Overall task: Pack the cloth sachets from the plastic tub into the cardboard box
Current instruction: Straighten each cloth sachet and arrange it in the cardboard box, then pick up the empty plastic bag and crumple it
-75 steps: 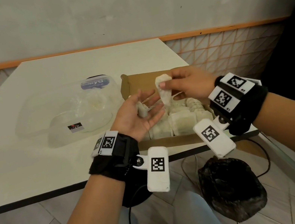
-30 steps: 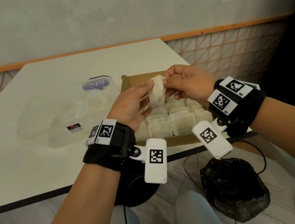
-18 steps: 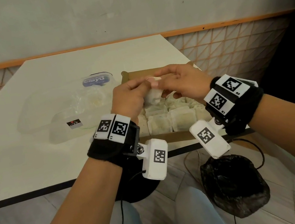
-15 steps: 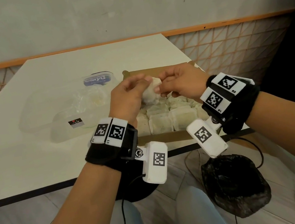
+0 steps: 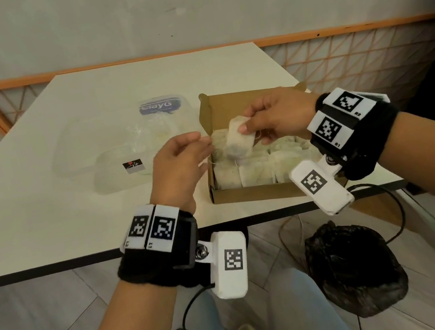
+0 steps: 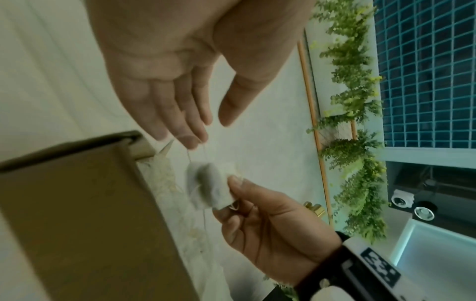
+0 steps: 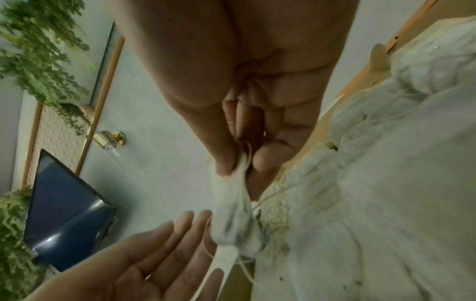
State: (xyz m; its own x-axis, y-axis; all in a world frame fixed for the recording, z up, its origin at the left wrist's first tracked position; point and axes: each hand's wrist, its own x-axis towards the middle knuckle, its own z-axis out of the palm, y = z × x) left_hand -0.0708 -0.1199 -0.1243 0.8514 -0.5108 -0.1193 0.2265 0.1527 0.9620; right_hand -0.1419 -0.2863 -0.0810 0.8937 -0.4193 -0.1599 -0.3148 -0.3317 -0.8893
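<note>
Right hand (image 5: 275, 119) pinching sachet (image 5: 238, 139) over cardboard box (image 5: 245, 195); left hand (image 5: 178, 165) beside, fingers relaxed.

Soft, even indoor light falls on the pale surface (image 5: 42, 201), leaving only faint shadows. The head view bows straight lines at its edges (wide lens). Both wrist views are dimmer, greenish and smeared; the held sachet (image 6: 208, 184) looks motion-blurred, the foliage (image 6: 355, 142) soft.
</note>
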